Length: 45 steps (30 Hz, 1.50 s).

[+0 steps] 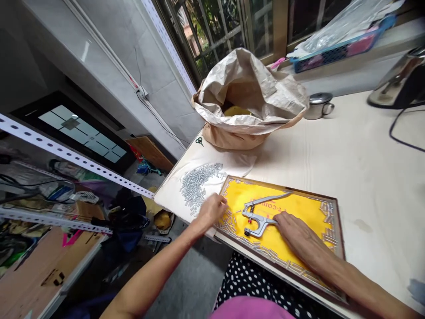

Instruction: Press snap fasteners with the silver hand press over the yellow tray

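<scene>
My right hand (294,232) grips the lower handle of grey metal snap pliers (260,221), whose upper handle stands spread away. The pliers are over a shallow brown-rimmed tray (340,230) with a yellow sheet (299,206) in it. Small silvery pin-like metal pieces (229,221) lie along the tray's edges. At the tray's left end, my left hand (210,209) is closed with its fingertips pinched together. What it holds, if anything, is too small to make out. Beside it, on white cloth, spreads a pile of similar metal pieces (195,184).
Behind the tray stands a large open paper sack (239,133). Green-handled scissors (199,141) lie left of it, a lidded metal mug (318,106) to its right. A blue basket (345,46) rests on the sill. The table's left edge drops toward cluttered shelving (56,235).
</scene>
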Each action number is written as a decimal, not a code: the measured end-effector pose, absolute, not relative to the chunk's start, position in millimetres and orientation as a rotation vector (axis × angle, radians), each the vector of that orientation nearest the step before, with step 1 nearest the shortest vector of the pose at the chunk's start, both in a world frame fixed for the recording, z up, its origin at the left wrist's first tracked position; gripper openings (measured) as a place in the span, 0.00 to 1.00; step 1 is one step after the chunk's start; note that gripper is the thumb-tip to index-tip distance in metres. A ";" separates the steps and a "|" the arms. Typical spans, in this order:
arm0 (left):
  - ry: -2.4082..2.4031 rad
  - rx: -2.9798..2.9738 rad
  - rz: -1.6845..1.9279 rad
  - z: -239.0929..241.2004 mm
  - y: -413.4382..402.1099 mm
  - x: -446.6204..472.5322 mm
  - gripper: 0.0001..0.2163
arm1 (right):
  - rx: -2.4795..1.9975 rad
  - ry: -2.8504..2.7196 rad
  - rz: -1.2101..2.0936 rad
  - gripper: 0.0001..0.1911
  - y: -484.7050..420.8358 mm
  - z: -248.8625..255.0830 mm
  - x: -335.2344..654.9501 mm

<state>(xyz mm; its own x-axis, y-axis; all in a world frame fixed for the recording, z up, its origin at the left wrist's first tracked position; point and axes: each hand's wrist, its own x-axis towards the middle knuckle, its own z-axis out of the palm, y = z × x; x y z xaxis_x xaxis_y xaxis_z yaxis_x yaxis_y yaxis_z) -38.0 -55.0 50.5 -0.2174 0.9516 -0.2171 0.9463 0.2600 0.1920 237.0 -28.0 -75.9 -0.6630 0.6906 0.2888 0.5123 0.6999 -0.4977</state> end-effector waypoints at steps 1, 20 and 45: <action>2.372 1.731 0.019 51.6 -50.8 -48.9 0.11 | -0.934 -2.459 0.534 0.10 -28.2 -75.9 237.6; 2.501 1.446 -0.118 16.3 10.1 -146.3 0.03 | -1.092 -2.660 0.469 0.11 -25.2 -57.0 236.1; 1.712 0.811 0.642 7.6 -67.9 11.7 0.10 | -1.169 -2.732 0.384 0.15 -42.2 -24.5 231.0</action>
